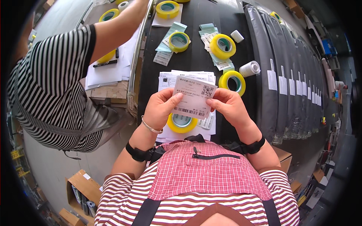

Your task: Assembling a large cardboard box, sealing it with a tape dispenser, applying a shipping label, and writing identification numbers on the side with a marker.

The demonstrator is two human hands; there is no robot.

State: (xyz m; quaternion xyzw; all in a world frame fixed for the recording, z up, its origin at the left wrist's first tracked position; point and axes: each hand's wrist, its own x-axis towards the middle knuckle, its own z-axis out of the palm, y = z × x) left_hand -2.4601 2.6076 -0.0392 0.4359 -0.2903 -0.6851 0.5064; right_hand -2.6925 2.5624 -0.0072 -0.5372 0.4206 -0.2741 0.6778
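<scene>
A near-square white paper label (191, 98) is held up in front of a person's chest, between two bare hands and above a black counter (194, 56). It carries several lines of small black print, a square matrix code near its upper right corner and a barcode along its lower edge. The print faces the wearer right way up. The label is slightly wider than tall; its long axis runs left to right, tilted so that the right end sits lower. More paper edges show behind it at the lower right.

The left hand (164, 103) pinches the left edge, thumb on the printed face; the right hand (229, 107) pinches the right edge the same way, fingers curled behind.

Beneath lie printed white paper sheets (164, 85) with a yellow ring-shaped roll of tape (173, 126) on them. Another yellow tape roll (242, 83) lies just beyond the right hand, near a white paper roll (249, 69). Farther right, long dark grey plastic-wrapped packages (263, 49) stand in a row, bearing white printed tags (272, 81).
</scene>
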